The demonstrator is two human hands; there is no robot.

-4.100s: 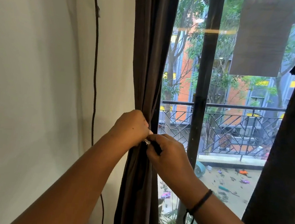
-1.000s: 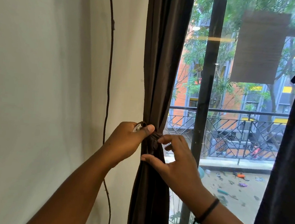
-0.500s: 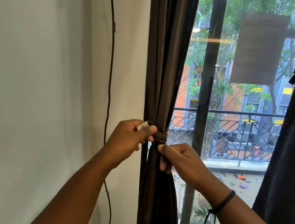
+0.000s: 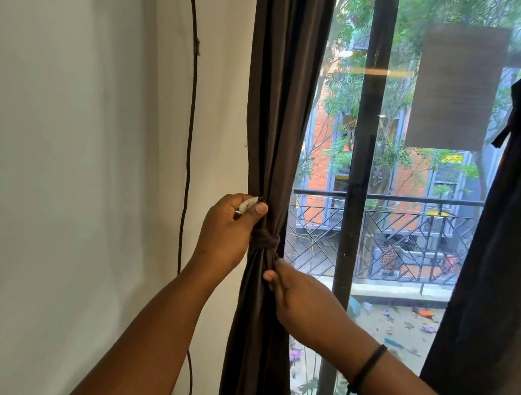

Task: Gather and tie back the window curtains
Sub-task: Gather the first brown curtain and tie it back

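The dark brown left curtain (image 4: 283, 112) hangs gathered into a narrow bunch beside the white wall. A matching tie band (image 4: 265, 239) is knotted round it at waist height. My left hand (image 4: 228, 229) sits just left of the knot and pinches the upper end of the tie, with a small white tag showing between thumb and fingers. My right hand (image 4: 299, 297) is below the knot, its fingers curled round the lower end of the tie against the curtain. A second dark curtain (image 4: 498, 247) hangs at the right edge.
A thin dark cable (image 4: 189, 148) runs down the white wall left of the curtain. The window's dark vertical frame bar (image 4: 360, 161) stands right of the gathered curtain. Beyond the glass are a balcony railing (image 4: 405, 236), trees and buildings.
The knot has been drawn tight round the curtain. My left hand rose slightly with its end of the tie, while my right hand slid down below the knot.
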